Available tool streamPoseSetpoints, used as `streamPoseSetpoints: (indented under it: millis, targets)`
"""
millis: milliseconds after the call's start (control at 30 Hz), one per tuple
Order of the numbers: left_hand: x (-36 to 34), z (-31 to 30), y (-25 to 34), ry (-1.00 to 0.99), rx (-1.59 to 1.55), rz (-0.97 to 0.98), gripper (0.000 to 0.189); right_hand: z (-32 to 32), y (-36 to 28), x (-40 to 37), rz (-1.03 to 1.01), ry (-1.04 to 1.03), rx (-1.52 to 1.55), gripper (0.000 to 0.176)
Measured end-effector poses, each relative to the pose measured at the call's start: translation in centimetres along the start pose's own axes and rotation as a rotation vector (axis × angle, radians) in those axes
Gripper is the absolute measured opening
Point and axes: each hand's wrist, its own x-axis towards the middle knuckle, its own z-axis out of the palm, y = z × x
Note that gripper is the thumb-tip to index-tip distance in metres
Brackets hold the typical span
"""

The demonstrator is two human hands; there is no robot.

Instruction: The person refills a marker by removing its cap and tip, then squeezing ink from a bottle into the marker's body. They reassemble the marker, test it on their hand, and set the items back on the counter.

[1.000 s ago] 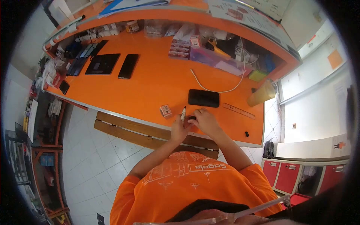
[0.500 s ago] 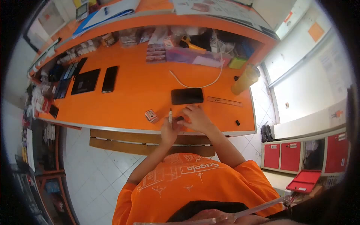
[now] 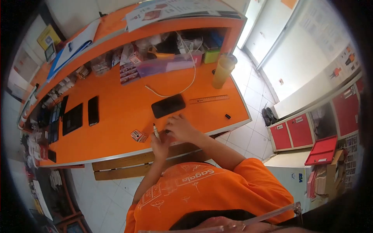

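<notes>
My left hand (image 3: 159,147) is closed around a white marker (image 3: 156,132), its dark tip pointing up and away from me. Close beside it, my right hand (image 3: 180,128) has curled fingers at a small dark object (image 3: 168,131), mostly hidden between the two hands. Both hands are over the near edge of the orange table (image 3: 112,138). Left of the marker is a small white, red and black box (image 3: 138,135). Just beyond my right hand lies a black phone (image 3: 168,106). A clear ruler (image 3: 209,99) is to the phone's right.
A small black piece (image 3: 227,116) lies near the right edge. A yellow tumbler (image 3: 224,72) stands behind the ruler, and a white cable (image 3: 176,93) curves beyond the phone. More dark devices (image 3: 93,110) lie at left. A wooden bench (image 3: 128,169) runs below the table edge.
The camera view has turned, so the table appears tilted and shifted left. The hands keep nearly the same pose, with the marker still in my left hand.
</notes>
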Motion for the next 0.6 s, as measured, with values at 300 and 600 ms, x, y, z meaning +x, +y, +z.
streamPoseSetpoints:
  millis: [300,600]
  targets:
    - [-0.2,0.2,-1.3,-0.004,-0.096,-0.04,0.035,-1.5,-0.4,-0.3,0.115,0.132,0.261,0.027]
    - [-0.4,0.5,-1.0,0.075,-0.01,0.088,0.036,-0.4,-0.5,-0.3,0.156,0.043,0.111,0.028]
